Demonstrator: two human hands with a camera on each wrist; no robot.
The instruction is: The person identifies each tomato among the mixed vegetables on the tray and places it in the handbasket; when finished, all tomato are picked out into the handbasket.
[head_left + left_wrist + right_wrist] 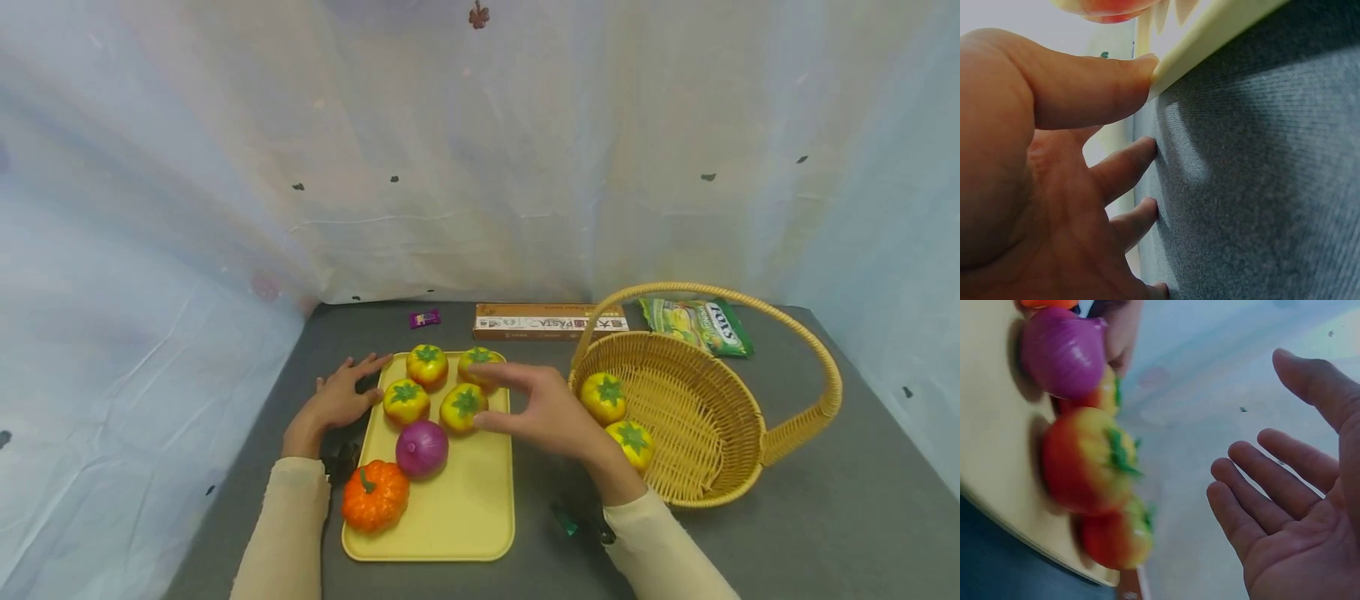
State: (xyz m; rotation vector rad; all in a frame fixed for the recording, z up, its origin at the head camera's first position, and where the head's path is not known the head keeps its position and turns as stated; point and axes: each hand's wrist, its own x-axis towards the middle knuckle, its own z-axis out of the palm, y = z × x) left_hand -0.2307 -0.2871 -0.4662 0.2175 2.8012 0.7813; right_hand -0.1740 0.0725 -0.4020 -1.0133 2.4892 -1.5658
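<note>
A yellow tray (465,517) carries several yellow-red tomatoes (406,403), a purple onion (422,449) and an orange pumpkin (375,497). Beside the tray's left edge is my left hand (341,402); its thumb (1097,87) touches the rim while the other fingers reach down to the cloth. Over the right side of the tray hovers my right hand (551,412), palm empty and fingers extended in the right wrist view. The tomato nearest to it (462,408) lies just left of its thumb. Inside the wicker basket (738,417) on the right are two more tomatoes (603,397).
Behind the tray lies a long pasta box (551,322), with a small purple packet (425,318) to its left. A green snack bag (697,325) sits behind the basket, whose tall handle (821,375) arches above it. Pale curtains enclose the grey table.
</note>
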